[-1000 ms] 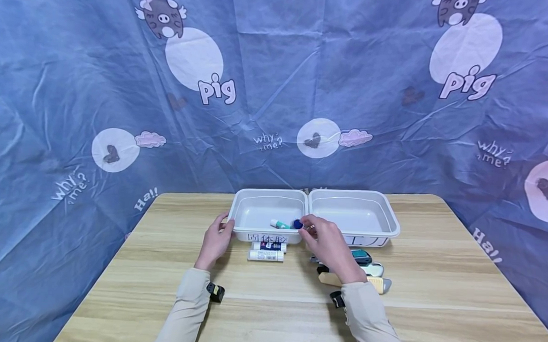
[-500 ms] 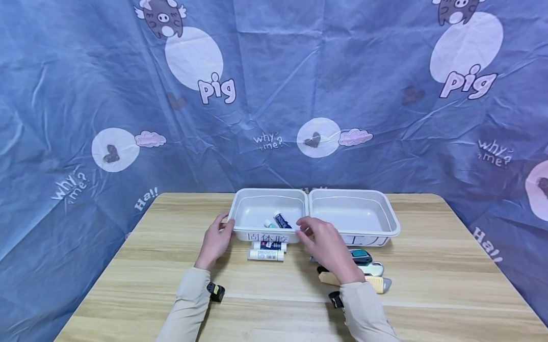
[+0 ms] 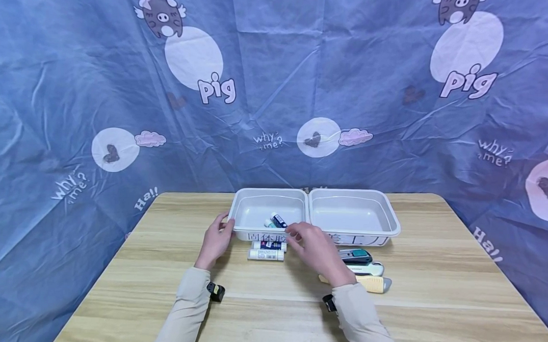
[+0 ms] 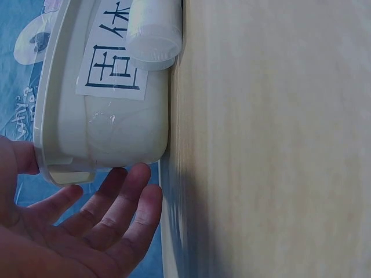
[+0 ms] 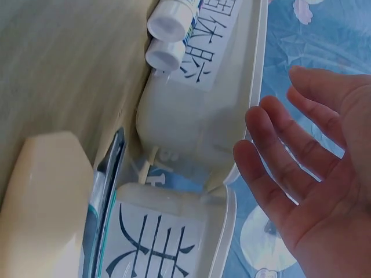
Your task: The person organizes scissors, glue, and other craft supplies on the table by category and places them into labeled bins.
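My left hand (image 3: 217, 241) grips the left end of a white plastic bin (image 3: 268, 192), its thumb on the rim and its fingers against the end wall in the left wrist view. Inside that bin lie a dark blue glue stick (image 3: 279, 220) and a partly hidden green-and-white one (image 3: 268, 223). Two more glue sticks lie on the table before the bin: one with a dark label (image 3: 269, 246), one white (image 3: 265, 255). My right hand (image 3: 314, 248), holding nothing, hovers by the bin's front rim with fingers loosely bent; the right wrist view shows its bare palm.
A second white bin (image 3: 393, 230) stands against the first on the right. Before it lie a dark teal utility knife (image 3: 355, 255), a white one (image 3: 368, 268) and a yellow one (image 3: 373, 284), partly behind my right arm. A blue printed cloth (image 3: 277, 89) hangs behind the table.
The dark blue glue stick has left my right hand and dropped into the left bin, where it shifted a little. My right hand then moved left and slightly down. My left hand stayed put.
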`<state>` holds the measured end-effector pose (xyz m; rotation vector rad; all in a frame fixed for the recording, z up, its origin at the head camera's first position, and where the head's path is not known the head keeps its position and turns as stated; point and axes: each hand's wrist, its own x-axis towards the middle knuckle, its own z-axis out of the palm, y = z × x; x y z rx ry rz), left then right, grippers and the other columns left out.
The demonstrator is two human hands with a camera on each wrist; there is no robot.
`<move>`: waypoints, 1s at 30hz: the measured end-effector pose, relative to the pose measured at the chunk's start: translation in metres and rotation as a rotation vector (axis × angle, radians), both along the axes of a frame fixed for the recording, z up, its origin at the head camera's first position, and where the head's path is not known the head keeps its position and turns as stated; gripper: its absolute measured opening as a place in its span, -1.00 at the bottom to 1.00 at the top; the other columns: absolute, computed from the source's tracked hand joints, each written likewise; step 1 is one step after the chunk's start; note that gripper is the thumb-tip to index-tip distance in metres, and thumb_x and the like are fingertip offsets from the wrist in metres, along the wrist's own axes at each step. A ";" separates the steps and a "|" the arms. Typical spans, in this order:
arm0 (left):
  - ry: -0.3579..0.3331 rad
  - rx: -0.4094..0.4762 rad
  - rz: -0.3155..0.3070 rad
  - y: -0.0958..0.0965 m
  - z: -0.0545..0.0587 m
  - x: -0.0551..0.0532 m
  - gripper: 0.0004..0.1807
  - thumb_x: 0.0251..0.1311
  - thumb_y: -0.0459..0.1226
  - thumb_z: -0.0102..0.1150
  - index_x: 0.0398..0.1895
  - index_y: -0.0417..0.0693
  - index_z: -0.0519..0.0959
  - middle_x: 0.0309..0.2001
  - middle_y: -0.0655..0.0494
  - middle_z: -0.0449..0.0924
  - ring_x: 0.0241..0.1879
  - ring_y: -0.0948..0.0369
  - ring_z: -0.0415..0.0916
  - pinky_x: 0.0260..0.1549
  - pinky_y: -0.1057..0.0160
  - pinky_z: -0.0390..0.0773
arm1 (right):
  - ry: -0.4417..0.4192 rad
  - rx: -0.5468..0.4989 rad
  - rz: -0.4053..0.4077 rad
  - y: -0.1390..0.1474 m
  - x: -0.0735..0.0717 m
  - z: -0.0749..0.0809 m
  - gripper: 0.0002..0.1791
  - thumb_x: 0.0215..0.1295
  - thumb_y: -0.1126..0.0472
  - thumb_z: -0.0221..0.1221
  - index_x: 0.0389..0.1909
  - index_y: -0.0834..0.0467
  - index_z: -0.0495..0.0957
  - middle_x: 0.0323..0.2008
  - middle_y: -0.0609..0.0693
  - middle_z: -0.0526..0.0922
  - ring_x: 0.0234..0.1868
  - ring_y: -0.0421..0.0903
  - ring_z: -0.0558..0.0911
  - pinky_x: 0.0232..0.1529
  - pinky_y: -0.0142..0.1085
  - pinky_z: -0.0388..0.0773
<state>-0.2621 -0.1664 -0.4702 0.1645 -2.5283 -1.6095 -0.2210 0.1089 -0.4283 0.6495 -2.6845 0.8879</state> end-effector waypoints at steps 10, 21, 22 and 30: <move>-0.004 0.000 0.000 -0.001 0.000 0.000 -0.49 0.55 -0.08 -0.02 0.47 -0.03 0.38 0.02 -0.23 0.65 -0.12 -0.02 0.72 -0.06 0.12 0.59 | 0.033 0.051 0.055 -0.008 0.000 -0.009 -0.74 0.32 0.14 0.36 -0.01 0.09 0.70 -0.15 -0.03 0.77 -0.24 -0.18 0.72 -0.13 -0.20 0.67; 0.002 0.007 -0.001 0.000 0.002 0.000 -0.47 0.54 -0.08 -0.01 0.47 -0.05 0.38 0.02 -0.25 0.65 -0.11 -0.05 0.73 -0.02 0.05 0.61 | 0.055 0.083 0.078 -0.014 0.002 -0.013 -0.74 0.29 0.14 0.38 -0.01 0.05 0.71 -0.08 -0.06 0.75 -0.17 -0.10 0.72 -0.10 -0.14 0.66; 0.002 0.007 -0.002 0.000 0.002 0.000 -0.47 0.54 -0.08 -0.01 0.47 -0.05 0.38 0.02 -0.25 0.65 -0.11 -0.05 0.73 -0.03 0.06 0.61 | 0.055 0.087 0.077 -0.015 0.002 -0.013 -0.73 0.29 0.14 0.38 0.00 0.05 0.71 -0.06 -0.07 0.75 -0.14 -0.09 0.72 -0.07 -0.13 0.66; 0.001 0.009 -0.005 0.000 0.004 0.001 -0.48 0.54 -0.09 -0.01 0.47 -0.05 0.38 0.02 -0.25 0.65 -0.11 -0.05 0.73 -0.08 0.12 0.61 | 0.021 0.124 0.106 -0.018 0.004 -0.016 -0.67 0.30 0.14 0.38 0.07 0.06 0.70 0.07 -0.03 0.72 0.00 -0.03 0.70 0.11 -0.03 0.61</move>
